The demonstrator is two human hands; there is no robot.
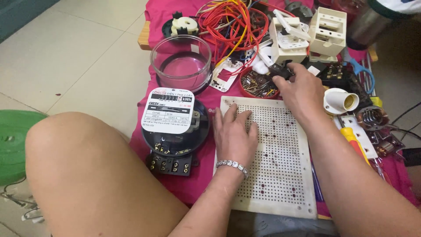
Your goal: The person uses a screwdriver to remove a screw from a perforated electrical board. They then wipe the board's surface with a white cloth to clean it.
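Nearest me, my left hand (234, 134) lies flat on the white perforated board (280, 175), fingers (230, 113) spread and released, holding nothing. The board rests on the pink cloth (197, 180) over the bench, its long axis running from six o'clock up to twelve, tilted a little so the far edge leans toward eleven. A bead bracelet (232, 165) circles that wrist.

At nine o'clock from the board sits a round black electric meter (175, 131) with a white faceplate, terminal block facing me. My bare knee (83, 162) fills the lower left.

Further out, my right hand (302, 94) crosses the board's far right corner, fingers (280, 82) curled at a small dark part (280, 70); I cannot tell whether they truly pinch it. Just beside it at ten o'clock is a red dish of screws (258, 84).

At three o'clock lie a white lamp socket (340, 101) and a yellow screwdriver (353, 139). Beyond, a clear glass dome (181, 61), tangled red and yellow wires (232, 26) and white plastic housings (326, 30) crowd the far edge.
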